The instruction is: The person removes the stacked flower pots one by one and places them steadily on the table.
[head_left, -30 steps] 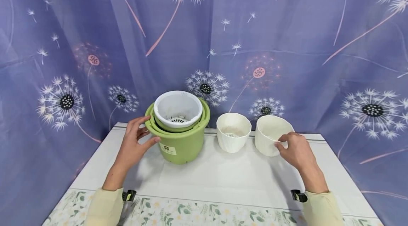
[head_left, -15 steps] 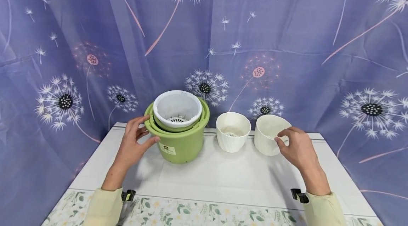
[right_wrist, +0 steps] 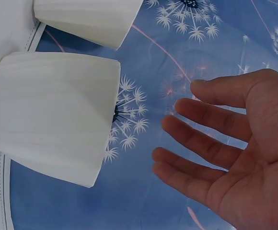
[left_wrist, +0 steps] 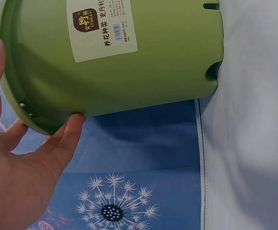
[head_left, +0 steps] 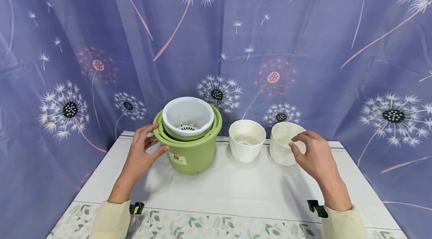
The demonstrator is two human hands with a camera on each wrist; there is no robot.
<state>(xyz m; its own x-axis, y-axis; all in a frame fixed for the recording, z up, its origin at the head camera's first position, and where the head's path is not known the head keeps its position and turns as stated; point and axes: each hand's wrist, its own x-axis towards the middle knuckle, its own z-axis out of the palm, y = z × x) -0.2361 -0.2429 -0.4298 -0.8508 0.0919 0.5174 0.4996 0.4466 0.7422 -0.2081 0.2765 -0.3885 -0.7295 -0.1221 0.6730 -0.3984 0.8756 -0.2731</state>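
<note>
A large green pot stands upright left of centre in the head view, with a smaller green pot nested inside it and a white slotted insert sitting topmost. The left hand holds the large pot at its rim, at the pot's left in the frame; in the left wrist view this grip is clamped there, thumb on the rim's edge and fingers bent beneath it. A pale printed label shows on the pot's side, and notches are cut at its base, toward the right of that view. Right of centre in the head view stand two white pots, a left white pot and a right white pot, upright and slightly apart. Beside the latter is the right hand, its grip holding nothing: the right wrist view shows loosely bent fingers, with a gap to the white pots. All the pots rest on a white counter, edged along the bottom of the frame by a flowered cloth. Cream sleeves enter at lower left and lower right. A purple-blue dandelion curtain fills the background.
</note>
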